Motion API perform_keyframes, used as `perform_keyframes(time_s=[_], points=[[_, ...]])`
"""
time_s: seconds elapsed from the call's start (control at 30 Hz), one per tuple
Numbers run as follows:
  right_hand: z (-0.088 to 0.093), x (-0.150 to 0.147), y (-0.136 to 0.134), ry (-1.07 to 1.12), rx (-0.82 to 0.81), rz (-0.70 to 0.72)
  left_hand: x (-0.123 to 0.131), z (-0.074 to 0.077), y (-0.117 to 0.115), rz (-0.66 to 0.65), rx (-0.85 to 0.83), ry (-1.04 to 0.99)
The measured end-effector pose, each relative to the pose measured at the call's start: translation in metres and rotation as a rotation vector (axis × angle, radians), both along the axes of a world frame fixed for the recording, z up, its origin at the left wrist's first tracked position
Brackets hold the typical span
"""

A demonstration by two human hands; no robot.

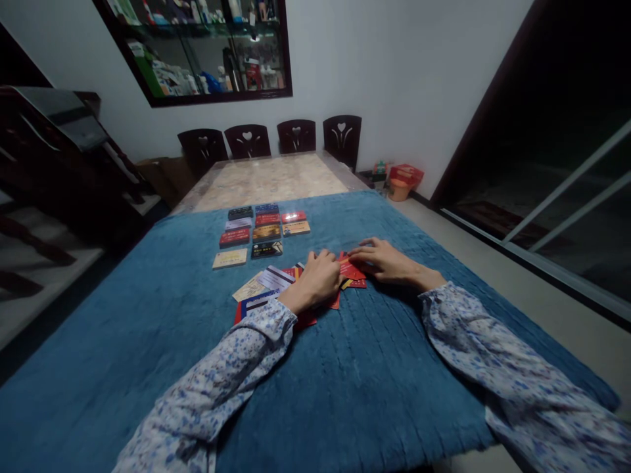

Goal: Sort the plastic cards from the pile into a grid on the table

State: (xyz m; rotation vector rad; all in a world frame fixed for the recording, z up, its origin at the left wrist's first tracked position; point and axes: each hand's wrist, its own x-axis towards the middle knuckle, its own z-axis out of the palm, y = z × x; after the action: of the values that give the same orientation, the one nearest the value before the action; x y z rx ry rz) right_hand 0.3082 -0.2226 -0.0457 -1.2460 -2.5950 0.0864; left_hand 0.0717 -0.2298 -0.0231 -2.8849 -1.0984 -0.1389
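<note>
A loose pile of cards lies on the blue cloth, with a blue-and-white card point(254, 303), a pale lilac card point(276, 277) and a cream card point(249, 287) at its left side. My left hand point(315, 279) rests over the pile, fingers curled down; what they grip is hidden. At the pile's right end, my right hand point(387, 263) has its thumb and fingers closed at the edge of a red card point(351, 268). Beyond the pile, sorted stacks stand in rows, among them a black stack point(267, 249), a gold stack point(266, 232) and a red stack point(234, 237).
The blue cloth point(123, 315) covers the near part of a long marble-topped table point(276, 177). Several dark chairs point(342, 138) line its far end. An orange bucket with a red bag point(401, 182) stands on the floor at right.
</note>
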Motion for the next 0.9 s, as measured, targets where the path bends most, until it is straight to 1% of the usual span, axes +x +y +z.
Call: perform_keyframes(time_s=[0.1,0.2,0.43,0.57,0.77,0.9], points=[[0.000,0.000,-0.001,0.014,-0.005,0.016,0.001,-0.004,0.003,-0.049,0.060,0.030],[0.000,-0.001,-0.001,0.016,0.004,0.024,0.002,-0.005,0.004,-0.097,0.105,0.080],[0.004,-0.001,-0.005,0.033,0.037,0.032,-0.001,0.002,0.006,-0.161,0.179,0.117],[0.002,-0.001,-0.005,0.082,0.070,0.029,-0.004,0.006,0.009,-0.178,0.199,0.091],[-0.006,-0.009,0.000,0.169,0.148,-0.073,-0.011,0.016,0.013,-0.193,0.183,0.037],[-0.009,-0.014,0.003,0.206,0.153,-0.123,-0.016,0.017,0.019,-0.165,0.167,0.007]])
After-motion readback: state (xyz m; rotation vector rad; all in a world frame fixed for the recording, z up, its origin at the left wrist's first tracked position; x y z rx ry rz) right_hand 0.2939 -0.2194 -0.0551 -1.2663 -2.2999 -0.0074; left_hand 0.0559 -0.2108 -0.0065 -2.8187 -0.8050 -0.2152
